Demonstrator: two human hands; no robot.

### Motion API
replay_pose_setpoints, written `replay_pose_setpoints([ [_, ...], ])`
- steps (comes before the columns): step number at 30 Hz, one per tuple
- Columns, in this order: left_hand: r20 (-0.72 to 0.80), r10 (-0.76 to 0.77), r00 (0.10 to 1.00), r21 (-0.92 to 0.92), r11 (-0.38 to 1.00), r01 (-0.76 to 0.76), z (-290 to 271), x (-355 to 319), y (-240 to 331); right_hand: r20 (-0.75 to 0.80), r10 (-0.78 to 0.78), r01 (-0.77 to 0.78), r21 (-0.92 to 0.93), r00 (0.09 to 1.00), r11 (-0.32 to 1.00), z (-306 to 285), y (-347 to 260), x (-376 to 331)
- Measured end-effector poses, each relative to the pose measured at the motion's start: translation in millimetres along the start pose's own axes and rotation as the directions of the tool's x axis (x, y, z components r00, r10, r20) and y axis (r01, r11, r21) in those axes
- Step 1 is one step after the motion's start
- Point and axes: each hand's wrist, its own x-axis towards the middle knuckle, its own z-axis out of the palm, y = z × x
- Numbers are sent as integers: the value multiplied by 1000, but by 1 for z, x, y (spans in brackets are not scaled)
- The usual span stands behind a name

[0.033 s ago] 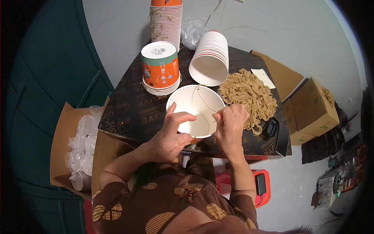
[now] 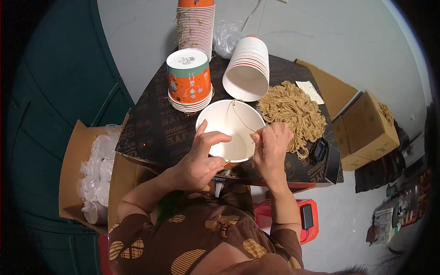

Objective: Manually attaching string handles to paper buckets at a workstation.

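Observation:
A white paper bucket point(image 2: 236, 130) stands mouth-up at the near edge of the table. From its far rim a thin tan cord point(image 2: 240, 120) runs across the mouth to my right hand point(image 2: 271, 144), which pinches it beside the right rim. My left hand point(image 2: 201, 158) is at the near-left rim and grips it low down, with a bit of cord showing at the fingertips. Its upper fingers arch over the mouth. The fingers under the rim are hidden.
Upside-down orange and green paper buckets point(image 2: 189, 85) are stacked behind, near a taller stack point(image 2: 195, 27). Nested white buckets point(image 2: 247, 68) lie on their side. A heap of tan cords point(image 2: 293, 114) lies right. Cardboard boxes point(image 2: 117, 183) flank the table; a red stool point(image 2: 311, 211) stands below.

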Motion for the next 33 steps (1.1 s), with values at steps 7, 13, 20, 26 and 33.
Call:
replay_pose_setpoints([
  [7, -300, -346, 889, 64, 923, 380, -15, -3, -12, -11, -64, 65, 46, 998, 997, -17, -7, -5],
  [13, -163, -666, 728, 21, 735, 678, -12, 11, -33, 91, -280, 253, 230, 956, 940, -30, -21, -18],
  [20, -147, -630, 762, 69, 762, 643, -73, 0, -35, -49, 6, 7, 272, 999, 962, -52, 5, -63],
  [26, -168, -433, 886, 740, 538, 403, -146, 21, -17, -35, 279, -263, 238, 960, 935, -44, 59, -114],
  [33, -107, -133, 985, 970, 204, 133, -146, 68, -110, -48, 298, -283, 201, 953, 938, -27, 86, -135],
])
